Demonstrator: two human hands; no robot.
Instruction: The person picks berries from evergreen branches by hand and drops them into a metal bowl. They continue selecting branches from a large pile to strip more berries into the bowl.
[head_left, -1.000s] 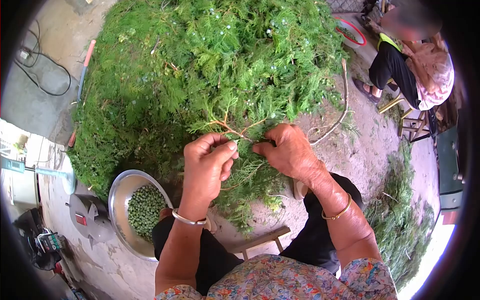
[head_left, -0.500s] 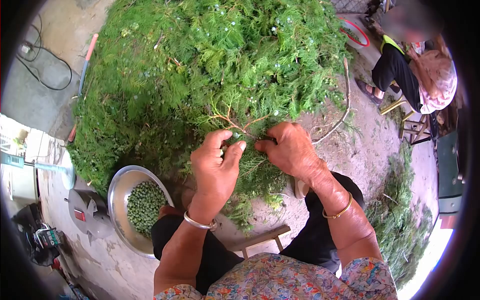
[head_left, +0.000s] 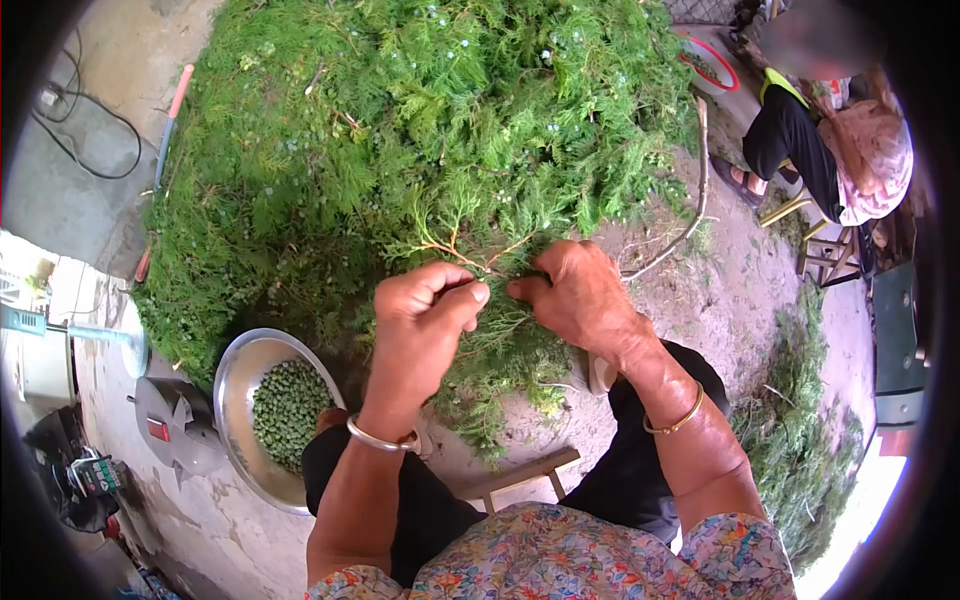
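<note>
My right hand (head_left: 580,300) is closed around the stem of a conifer sprig (head_left: 450,243), whose orange-brown twigs fork out to the left above the hands. Just left of it, my left hand (head_left: 425,315) is closed in a pinch beside the sprig's lower twigs. Whatever lies between its thumb and finger is hidden. Behind both hands rises a large heap of green conifer branches (head_left: 400,130) dotted with pale berries. By my left forearm stands a wide metal bowl (head_left: 232,400) holding many small green berries (head_left: 292,415).
A bare curved branch (head_left: 697,190) juts from the heap's right side. Another person (head_left: 800,140) sits at the upper right, near a red-rimmed basin (head_left: 725,62). More cut greenery (head_left: 800,450) lies on the right. A long-handled tool (head_left: 178,105) leans at the heap's left edge.
My left hand has shifted slightly left, and its thumb and fingers have come together. The right hand keeps hold of the sprig, nearly still.
</note>
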